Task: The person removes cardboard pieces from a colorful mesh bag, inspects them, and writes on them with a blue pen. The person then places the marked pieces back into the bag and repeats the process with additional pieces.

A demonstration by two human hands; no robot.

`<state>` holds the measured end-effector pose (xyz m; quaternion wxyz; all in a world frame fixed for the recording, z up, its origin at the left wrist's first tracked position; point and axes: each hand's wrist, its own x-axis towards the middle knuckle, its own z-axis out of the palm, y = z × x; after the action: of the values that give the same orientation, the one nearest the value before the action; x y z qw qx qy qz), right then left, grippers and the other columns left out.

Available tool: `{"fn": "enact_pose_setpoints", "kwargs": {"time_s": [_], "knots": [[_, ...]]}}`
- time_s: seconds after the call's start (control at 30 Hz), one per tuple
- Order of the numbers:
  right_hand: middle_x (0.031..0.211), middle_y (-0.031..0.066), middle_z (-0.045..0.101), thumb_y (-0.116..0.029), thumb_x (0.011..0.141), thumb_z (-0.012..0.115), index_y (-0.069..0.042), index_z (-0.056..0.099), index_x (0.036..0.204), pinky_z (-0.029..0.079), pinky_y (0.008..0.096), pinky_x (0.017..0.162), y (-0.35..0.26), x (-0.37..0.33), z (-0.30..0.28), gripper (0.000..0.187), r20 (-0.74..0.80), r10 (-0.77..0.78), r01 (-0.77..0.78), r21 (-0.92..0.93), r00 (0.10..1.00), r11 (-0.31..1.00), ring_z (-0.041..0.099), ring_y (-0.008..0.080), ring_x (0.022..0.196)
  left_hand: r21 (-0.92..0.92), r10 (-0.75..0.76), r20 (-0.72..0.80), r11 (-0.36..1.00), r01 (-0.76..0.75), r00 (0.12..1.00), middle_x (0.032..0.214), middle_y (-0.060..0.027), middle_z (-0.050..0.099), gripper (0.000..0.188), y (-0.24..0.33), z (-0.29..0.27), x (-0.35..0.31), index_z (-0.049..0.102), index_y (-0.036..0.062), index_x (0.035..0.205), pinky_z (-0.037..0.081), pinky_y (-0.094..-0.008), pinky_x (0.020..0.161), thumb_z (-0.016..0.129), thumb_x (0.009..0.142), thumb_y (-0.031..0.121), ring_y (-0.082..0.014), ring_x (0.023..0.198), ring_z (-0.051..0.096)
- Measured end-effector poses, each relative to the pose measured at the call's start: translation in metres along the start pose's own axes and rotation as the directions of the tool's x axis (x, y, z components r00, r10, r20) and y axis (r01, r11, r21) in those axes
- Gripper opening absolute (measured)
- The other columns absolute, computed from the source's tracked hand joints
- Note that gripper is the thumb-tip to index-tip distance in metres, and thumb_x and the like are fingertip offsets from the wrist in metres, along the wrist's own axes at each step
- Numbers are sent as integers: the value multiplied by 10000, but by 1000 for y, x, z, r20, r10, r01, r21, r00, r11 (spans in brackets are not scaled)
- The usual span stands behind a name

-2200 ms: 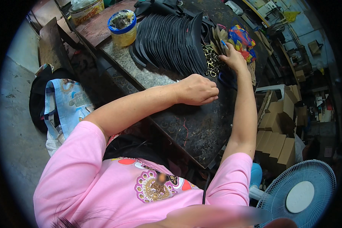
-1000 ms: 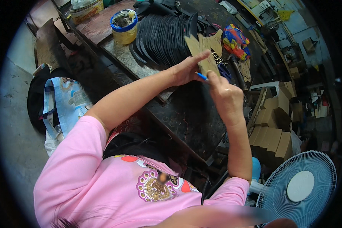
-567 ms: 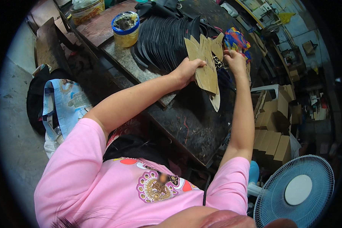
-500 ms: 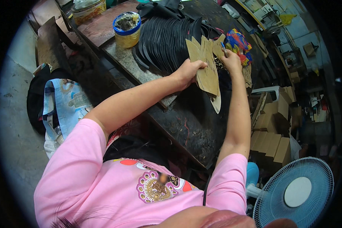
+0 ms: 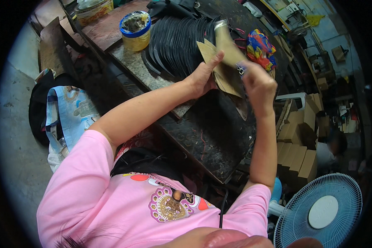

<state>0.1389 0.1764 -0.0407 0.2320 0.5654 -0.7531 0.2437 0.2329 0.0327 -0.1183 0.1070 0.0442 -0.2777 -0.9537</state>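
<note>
Left hand [image 5: 204, 78] closed, thumb pinning tan card pieces [image 5: 229, 84] — best pinned firmly, edges gathered. Right hand [image 5: 258, 87] blurred, curled near upper piece [image 5: 229, 46]; hold unclear — gentle movement suits.

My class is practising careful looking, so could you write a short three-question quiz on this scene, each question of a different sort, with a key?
1. Multiple choice. What does the person's left hand hold?
a) a coil of rope
b) brown flat pieces
c) a white cup

2. True or false? The blue-rimmed jar stands to the left of the stacked black pieces.

3. Fill the gap. The crumpled bundle just beyond the blurred right hand is red, yellow and ____.

Key
1. b
2. True
3. blue
</note>
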Motion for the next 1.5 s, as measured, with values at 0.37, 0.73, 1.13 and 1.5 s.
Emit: {"fn": "enact_pose_setpoints", "kwargs": {"time_s": [0.37, 0.73, 1.13, 1.5], "knots": [[956, 119, 726, -367, 856, 692, -180, 661, 1223, 519, 367, 794, 173, 23, 38, 413, 81, 772, -766, -98, 630, 635, 696, 244, 905, 79, -6, -104, 997, 15, 995, 1098, -150, 631, 395, -7, -4, 6, 505, -73, 1232, 543, -406, 877, 547, 882, 105, -270, 997, 658], [954, 155, 719, -275, 902, 618, -68, 704, 1023, 510, 356, 811, 265, 77, 66, 254, -136, 576, -547, 197, 806, 813, 689, 252, 904, 106, -15, -90, 994, 25, 996, 1123, -160, 622, 386, -9, -9, 9, 501, -85, 1222, 519, -412, 924, 544, 881, 92, -283, 1025, 646], [1054, 129, 717, -320, 883, 646, -140, 722, 1118, 481, 386, 913, 271, 23, 112, 306, 302, 621, -489, -411, 723, 769, 674, 329, 985, 123, -9, -86, 992, 20, 996, 1134, -162, 619, 407, -10, -11, 11, 493, -84, 1242, 516, -413, 929, 542, 880, 95, -282, 1037, 642], [718, -48, 551, 68, 873, 493, 6, 701, 1090, 302, 177, 449, 160, 128, -29, 308, -165, 584, -253, 784, 795, 566, 394, 6, 518, 101, -5, -73, 995, 12, 997, 1134, -166, 623, 409, -8, -12, 12, 496, -84, 1239, 518, -420, 929, 541, 874, 94, -289, 1035, 644]]}}
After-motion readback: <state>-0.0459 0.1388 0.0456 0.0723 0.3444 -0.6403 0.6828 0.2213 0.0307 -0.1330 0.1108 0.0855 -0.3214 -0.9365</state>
